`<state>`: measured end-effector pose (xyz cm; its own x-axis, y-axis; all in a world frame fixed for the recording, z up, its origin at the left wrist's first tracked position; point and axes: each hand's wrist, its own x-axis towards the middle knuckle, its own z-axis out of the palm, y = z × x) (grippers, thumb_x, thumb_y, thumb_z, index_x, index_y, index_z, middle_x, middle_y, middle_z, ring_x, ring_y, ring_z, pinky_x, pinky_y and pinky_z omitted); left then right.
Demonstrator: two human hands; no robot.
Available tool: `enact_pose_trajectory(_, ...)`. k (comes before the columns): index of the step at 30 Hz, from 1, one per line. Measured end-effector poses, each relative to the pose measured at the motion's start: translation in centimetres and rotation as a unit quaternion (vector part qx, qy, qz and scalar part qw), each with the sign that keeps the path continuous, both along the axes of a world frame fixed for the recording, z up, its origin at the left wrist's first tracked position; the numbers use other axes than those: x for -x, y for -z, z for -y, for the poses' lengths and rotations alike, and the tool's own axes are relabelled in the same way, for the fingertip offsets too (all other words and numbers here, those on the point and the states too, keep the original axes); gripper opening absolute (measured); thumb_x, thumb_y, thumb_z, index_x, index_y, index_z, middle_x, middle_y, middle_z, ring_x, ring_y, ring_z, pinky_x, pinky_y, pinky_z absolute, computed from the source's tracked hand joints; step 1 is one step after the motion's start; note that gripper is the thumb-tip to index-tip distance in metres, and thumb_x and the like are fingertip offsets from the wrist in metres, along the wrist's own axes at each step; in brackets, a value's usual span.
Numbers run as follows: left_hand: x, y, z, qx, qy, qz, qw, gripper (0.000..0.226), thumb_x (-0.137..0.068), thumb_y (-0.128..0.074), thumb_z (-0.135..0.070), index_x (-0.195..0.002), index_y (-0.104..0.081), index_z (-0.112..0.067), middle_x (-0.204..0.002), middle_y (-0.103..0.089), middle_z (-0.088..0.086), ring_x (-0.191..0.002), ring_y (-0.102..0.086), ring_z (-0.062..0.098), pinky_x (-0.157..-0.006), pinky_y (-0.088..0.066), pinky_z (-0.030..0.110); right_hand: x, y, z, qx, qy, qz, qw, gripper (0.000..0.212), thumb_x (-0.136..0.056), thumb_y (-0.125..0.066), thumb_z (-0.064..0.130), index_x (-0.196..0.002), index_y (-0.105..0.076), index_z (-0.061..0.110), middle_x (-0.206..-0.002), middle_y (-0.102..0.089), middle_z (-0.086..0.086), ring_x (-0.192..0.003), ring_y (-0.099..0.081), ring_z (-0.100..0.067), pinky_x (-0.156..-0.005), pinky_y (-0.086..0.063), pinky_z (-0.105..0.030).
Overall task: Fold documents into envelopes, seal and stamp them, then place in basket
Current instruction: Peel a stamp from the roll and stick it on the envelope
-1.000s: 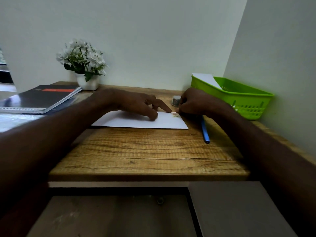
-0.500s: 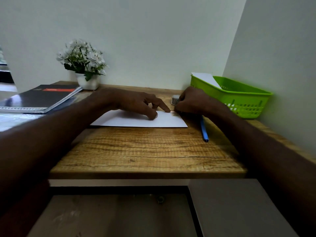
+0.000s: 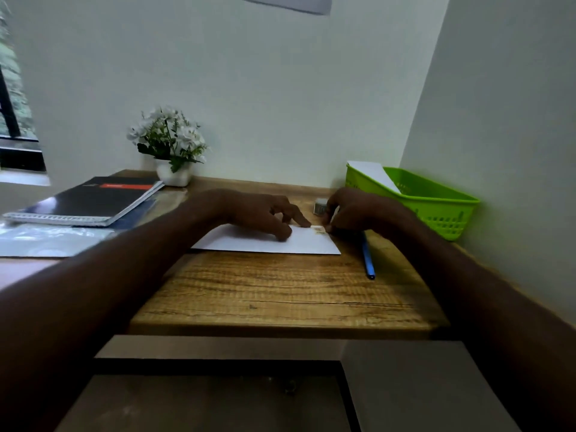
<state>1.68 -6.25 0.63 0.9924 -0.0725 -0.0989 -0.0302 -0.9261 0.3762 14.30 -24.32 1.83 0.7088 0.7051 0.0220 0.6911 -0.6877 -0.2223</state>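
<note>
Now lying flat on the grained brown wooden desk (image 3: 280,294), a plain white rectangular paper envelope (image 3: 268,243), long axis running left to right across the desk, parallel to the near edge, its far right corner sitting directly between both hands. Pressing down on its upper face, the left hand (image 3: 265,215), index finger stretched toward that corner and the other fingers curled under with the thumb resting on the paper. Pinching at a small pale square stamp (image 3: 318,229) on the same corner, the right hand (image 3: 358,212), fingers bunched tight; possibly pressing rather than gripping, since the fingertips are blurred and shadowed. Nearer to the stamp, the right hand; steadying, the left. Standing off to the right against the wall, well apart from the envelope, a bright green slotted plastic basket (image 3: 436,207) with a white sheet leaning inside it. Calling, by this reading, for a rightward carry once the stamp is fixed. Lying just right of the envelope, a slim blue pen (image 3: 367,260), pointing toward the near edge.
</note>
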Motion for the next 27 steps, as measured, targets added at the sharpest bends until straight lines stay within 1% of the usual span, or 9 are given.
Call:
enact_pose_trajectory(3,0.6,0.0,0.0,0.019,-0.010,0.013,1.000,0.035,-0.100,-0.065,-0.031,-0.135,-0.059,-0.035,-0.124,-0.055,-0.008,-0.099,-0.051,0.004,-0.083,-0.040,0.023,0.6,-0.8,0.5,0.030,-0.001,-0.031,0.999,0.022,-0.087,-0.076,0.010,-0.109,-0.076,0.009,-0.111,-0.073,-0.011,-0.103,-0.070,-0.025,-0.094,-0.059,-0.041)
enact_pose_trajectory(7,1.7,0.2,0.4,-0.012,-0.038,0.072,0.997,0.019,-0.099,-0.066,-0.034,-0.112,-0.063,-0.020,-0.100,-0.061,-0.013,-0.088,-0.055,0.008,-0.072,-0.040,0.023,1.6,-0.8,1.2,-0.006,0.014,-0.025,1.000,0.020,-0.084,-0.075,0.005,-0.104,-0.078,0.003,-0.104,-0.075,-0.015,-0.101,-0.072,-0.028,-0.086,-0.060,-0.039)
enact_pose_trajectory(9,2.1,0.7,0.3,-0.026,-0.038,0.167,0.985,0.013,-0.099,-0.066,-0.029,-0.100,-0.062,-0.016,-0.095,-0.063,-0.009,-0.086,-0.057,0.010,-0.073,-0.041,0.027,2.3,0.0,1.5,-0.039,0.025,0.034,0.998,0.016,-0.082,-0.073,0.008,-0.096,-0.079,0.003,-0.096,-0.077,-0.017,-0.094,-0.073,-0.030,-0.072,-0.057,-0.036)
enact_pose_trajectory(11,2.7,1.2,0.1,-0.039,-0.056,0.265,0.962,0.018,-0.099,-0.065,-0.031,-0.090,-0.060,-0.016,-0.086,-0.061,-0.005,-0.077,-0.055,0.012,-0.066,-0.038,0.029,3.1,1.0,1.5,-0.075,0.039,0.126,0.988,0.016,-0.085,-0.068,0.011,-0.094,-0.078,0.003,-0.096,-0.076,-0.019,-0.095,-0.071,-0.035,-0.065,-0.044,-0.030)
enact_pose_trajectory(13,3.7,1.3,-0.2,-0.102,-0.106,0.334,0.931,0.023,-0.100,-0.063,-0.035,-0.089,-0.059,-0.015,-0.083,-0.058,-0.003,-0.077,-0.055,0.017,-0.061,-0.033,0.032,3.9,2.0,1.4,-0.113,0.041,0.190,0.974,0.016,-0.089,-0.062,0.012,-0.095,-0.073,0.002,-0.100,-0.073,-0.021,-0.098,-0.068,-0.039,-0.067,-0.041,-0.033)
enact_pose_trajectory(16,5.8,1.4,-1.1,-0.195,-0.164,0.379,0.890,0.011,-0.094,-0.064,-0.013,-0.096,-0.053,-0.016,-0.096,-0.055,0.003,-0.091,-0.057,0.027,-0.069,-0.032,0.035,5.0,2.4,0.9,-0.095,0.005,0.245,0.965,0.021,-0.091,-0.056,0.009,-0.109,-0.064,0.005,-0.110,-0.070,-0.020,-0.104,-0.065,-0.040,-0.079,-0.049,-0.039)
enact_pose_trajectory(19,7.6,2.2,-2.2,-0.180,-0.212,0.392,0.877,0.038,-0.076,-0.059,0.006,-0.103,-0.049,-0.019,-0.104,-0.056,0.003,-0.095,-0.054,0.026,-0.073,-0.033,0.038,6.4,2.3,-0.6,-0.116,-0.072,0.205,0.969,0.040,-0.093,-0.057,0.012,-0.133,-0.060,0.011,-0.128,-0.066,-0.014,-0.118,-0.062,-0.034,-0.096,-0.050,-0.042)
enact_pose_trajectory(23,8.2,2.8,-2.6,-0.216,-0.287,0.364,0.859,0.020,-0.097,-0.058,-0.024,-0.113,-0.054,-0.014,-0.114,-0.062,0.009,-0.109,-0.058,0.033,-0.085,-0.044,0.046,8.9,1.3,-2.4,-0.010,-0.189,0.039,0.981,0.061,-0.097,-0.062,0.053,-0.150,-0.048,0.024,-0.149,-0.055,0.001,-0.132,-0.053,-0.020,-0.112,-0.042,-0.037)
enact_pose_trajectory(27,8.2,2.9,-2.5,-0.229,-0.290,0.355,0.859,0.026,-0.090,-0.061,-0.010,-0.115,-0.055,-0.016,-0.113,-0.061,0.008,-0.109,-0.057,0.032,-0.086,-0.044,0.047,8.9,0.0,-4.4,0.056,-0.198,0.002,0.979,0.068,-0.094,-0.067,0.050,-0.152,-0.045,0.024,-0.150,-0.053,-0.006,-0.133,-0.053,-0.022,-0.112,-0.041,-0.036)
